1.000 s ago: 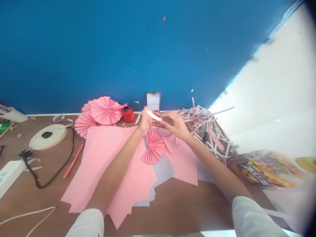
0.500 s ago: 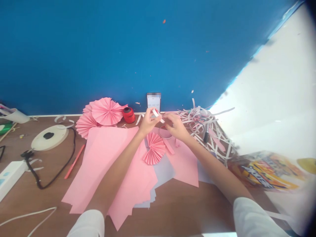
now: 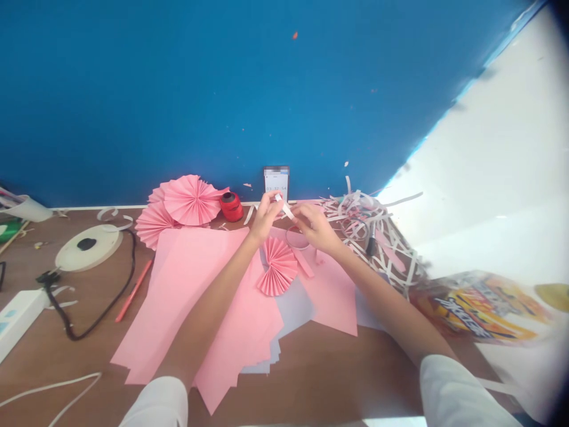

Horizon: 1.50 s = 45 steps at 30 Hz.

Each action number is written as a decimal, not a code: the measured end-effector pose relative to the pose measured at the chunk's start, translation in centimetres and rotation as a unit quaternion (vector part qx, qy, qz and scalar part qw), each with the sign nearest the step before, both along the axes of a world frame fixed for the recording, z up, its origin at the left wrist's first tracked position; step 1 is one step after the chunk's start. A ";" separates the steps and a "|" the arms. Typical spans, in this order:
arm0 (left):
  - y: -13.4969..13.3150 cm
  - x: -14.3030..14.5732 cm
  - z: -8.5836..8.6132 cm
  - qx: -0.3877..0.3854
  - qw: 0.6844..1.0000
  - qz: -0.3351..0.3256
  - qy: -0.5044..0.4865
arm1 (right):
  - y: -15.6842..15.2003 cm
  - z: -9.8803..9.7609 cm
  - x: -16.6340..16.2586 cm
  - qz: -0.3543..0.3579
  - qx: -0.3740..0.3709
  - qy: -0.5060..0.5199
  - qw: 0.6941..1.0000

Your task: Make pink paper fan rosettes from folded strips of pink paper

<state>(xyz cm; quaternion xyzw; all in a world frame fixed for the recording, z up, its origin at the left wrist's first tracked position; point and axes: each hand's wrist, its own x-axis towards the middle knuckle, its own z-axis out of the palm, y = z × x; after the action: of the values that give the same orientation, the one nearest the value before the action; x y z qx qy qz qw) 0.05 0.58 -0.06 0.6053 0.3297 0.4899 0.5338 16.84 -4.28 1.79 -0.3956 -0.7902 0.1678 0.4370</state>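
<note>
My left hand (image 3: 263,220) pinches the upper left end of a short narrow white strip (image 3: 284,207), held above the back of the table. At the strip's lower right end the fingers of my right hand (image 3: 316,226) are closed on it. Just below the hands, a pink pleated paper fan (image 3: 278,268) lies part-opened on pink sheets (image 3: 191,279). A thin ring (image 3: 297,238), whose kind I cannot make out, sits under my right hand. Beside the fan is a narrow pink folded strip (image 3: 304,263).
Finished pink rosettes (image 3: 195,200) and a red thread spool (image 3: 232,207) stand by the blue wall. A phone (image 3: 276,181) leans behind my hands. Shredded paper strips (image 3: 382,237) and a snack bag (image 3: 484,308) lie right; a corded white disc (image 3: 89,248) and power strip (image 3: 20,320) left.
The white strip has gone from bent to straighter between my hands. My right fingers have closed in on its lower end; my left hand has shifted slightly.
</note>
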 end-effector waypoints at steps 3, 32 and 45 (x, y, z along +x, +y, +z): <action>0.2 -0.2 0.2 -0.018 1.000 0.009 -0.005 | 0.1 -0.1 0.2 -0.010 0.000 -0.003 1.000; -0.6 -1.6 1.3 -0.030 0.978 -0.204 -0.027 | 0.2 -2.6 1.0 -0.019 0.112 -0.175 0.978; -0.8 -0.4 0.3 0.123 0.974 -0.135 0.134 | -0.1 -0.8 0.8 -0.079 0.038 0.001 0.996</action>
<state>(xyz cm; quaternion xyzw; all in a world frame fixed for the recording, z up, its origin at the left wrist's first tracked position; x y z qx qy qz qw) -0.38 -0.25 0.21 0.7655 0.2507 0.3647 0.4670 17.65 -4.34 0.96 -0.4397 -0.7619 0.1034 0.4642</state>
